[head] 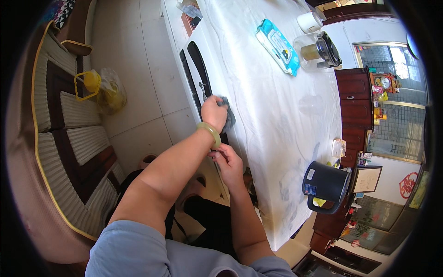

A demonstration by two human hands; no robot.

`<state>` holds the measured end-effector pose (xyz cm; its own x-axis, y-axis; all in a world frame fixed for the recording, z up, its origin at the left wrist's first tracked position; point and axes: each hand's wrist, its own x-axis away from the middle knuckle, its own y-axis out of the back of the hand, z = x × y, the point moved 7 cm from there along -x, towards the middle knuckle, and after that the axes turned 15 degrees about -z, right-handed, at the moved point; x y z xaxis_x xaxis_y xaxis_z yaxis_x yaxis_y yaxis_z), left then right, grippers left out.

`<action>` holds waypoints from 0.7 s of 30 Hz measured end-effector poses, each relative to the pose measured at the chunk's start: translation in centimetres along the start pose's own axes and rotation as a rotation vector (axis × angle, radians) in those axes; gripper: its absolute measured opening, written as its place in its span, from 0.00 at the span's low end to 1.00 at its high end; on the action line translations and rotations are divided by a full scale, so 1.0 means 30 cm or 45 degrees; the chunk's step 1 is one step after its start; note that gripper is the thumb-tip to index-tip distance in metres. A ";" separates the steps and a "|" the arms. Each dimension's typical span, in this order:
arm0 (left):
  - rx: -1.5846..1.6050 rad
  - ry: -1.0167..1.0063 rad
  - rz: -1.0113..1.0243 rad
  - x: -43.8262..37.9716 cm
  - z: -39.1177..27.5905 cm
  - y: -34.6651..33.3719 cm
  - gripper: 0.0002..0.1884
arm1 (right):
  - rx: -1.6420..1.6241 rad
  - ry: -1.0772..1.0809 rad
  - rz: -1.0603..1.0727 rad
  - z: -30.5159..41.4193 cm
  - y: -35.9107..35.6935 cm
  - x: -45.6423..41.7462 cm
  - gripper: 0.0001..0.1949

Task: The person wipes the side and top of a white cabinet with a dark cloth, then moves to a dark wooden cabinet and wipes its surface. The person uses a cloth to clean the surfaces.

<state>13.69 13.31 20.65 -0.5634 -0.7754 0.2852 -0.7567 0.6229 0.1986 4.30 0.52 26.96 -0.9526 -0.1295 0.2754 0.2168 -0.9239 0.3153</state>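
My left hand [214, 112], with a pale green bangle at the wrist, grips a bunched grey cloth [227, 114]. The cloth lies against the white side of the table, over a black curved inlay [198, 64]. Just beyond my fingers, a small metal handle [203, 86] is on that inlay. Lower down, my right hand [226, 159] is bent near the bangle, its thumb and fingertips close together by the dark edge of the table's side. Whether those fingers hold anything is not visible. A whitish cover [263, 114] lies over the tabletop.
On the table are a wet-wipes pack [278, 46], a glass teapot [316, 52], a white cup [309, 22] and a dark kettle [325, 187]. A cushioned sofa [83, 138] stands left, with a large plastic bottle [110, 91] on the floor beside it. An open compartment [176, 20] holds small items.
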 end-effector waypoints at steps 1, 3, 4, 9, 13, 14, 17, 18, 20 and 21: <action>0.048 0.054 0.005 -0.027 -0.006 -0.003 0.10 | -0.010 -0.020 -0.007 -0.014 0.008 -0.002 0.15; 0.145 0.164 0.011 -0.088 -0.012 -0.011 0.09 | -0.030 -0.060 -0.018 -0.042 0.030 -0.002 0.15; 0.099 -0.015 -0.085 -0.113 -0.032 -0.003 0.08 | -0.027 -0.059 -0.017 -0.048 0.038 0.000 0.15; 0.131 0.012 -0.121 -0.184 -0.061 -0.010 0.07 | 0.002 -0.094 -0.037 -0.085 0.081 0.002 0.15; 0.207 0.089 -0.134 -0.218 -0.055 -0.016 0.06 | 0.039 -0.083 -0.034 -0.080 0.092 0.004 0.15; 0.241 0.121 -0.133 -0.225 -0.049 -0.019 0.06 | 0.048 -0.085 -0.030 -0.086 0.097 0.008 0.15; 0.266 0.146 -0.151 -0.239 -0.058 -0.016 0.05 | 0.025 -0.091 -0.052 -0.085 0.113 0.012 0.15; 0.273 0.146 -0.163 -0.246 -0.051 -0.016 0.05 | 0.007 -0.097 -0.060 -0.084 0.116 0.015 0.16; 0.257 0.074 -0.220 -0.249 -0.048 -0.015 0.06 | 0.001 -0.091 -0.063 -0.079 0.122 0.019 0.16; 0.251 0.069 -0.201 -0.245 -0.042 -0.021 0.06 | -0.004 -0.086 -0.070 -0.076 0.124 0.022 0.16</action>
<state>18.72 18.76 19.60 -0.4190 -0.8513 0.3158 -0.8867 0.4585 0.0594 4.00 -3.83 26.24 -0.9464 -0.0539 0.3185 0.1636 -0.9302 0.3287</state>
